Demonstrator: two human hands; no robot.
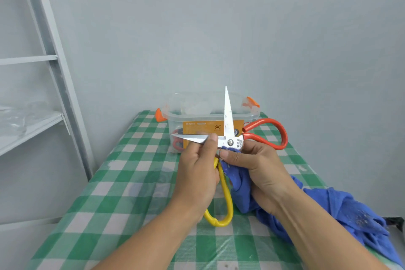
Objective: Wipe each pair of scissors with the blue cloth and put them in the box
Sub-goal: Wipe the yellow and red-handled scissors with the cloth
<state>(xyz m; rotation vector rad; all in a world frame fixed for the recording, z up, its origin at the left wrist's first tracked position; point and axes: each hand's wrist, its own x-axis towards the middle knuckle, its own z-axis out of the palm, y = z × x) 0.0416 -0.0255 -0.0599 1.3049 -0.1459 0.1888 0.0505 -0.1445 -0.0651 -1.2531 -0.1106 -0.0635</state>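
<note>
Because the scissors (229, 136) are spread wide open above the table (131, 182), they offer two long axes rather than one. One blade stands nearly upright in front of the box (197, 115) and the other runs out level to the person's left. The red handle (266, 132) loops to the right, and the yellow handle (225, 195) hangs down toward the person. The left hand (197, 175) clamps the level blade just left of the pivot, thumb laid over it and fingers curled beneath. The right hand (260, 173) is closed on a bunch of the blue cloth (341, 210) and presses it against the underside of the pivot, while the rest of the cloth trails off to the right. The upright blade rises directly above the cloth hand and is its nearest bare metal, so the next stroke probably runs up along it, away from the left thumb. The box sits just behind, open-topped, with other handles dimly visible through its wall.
</note>
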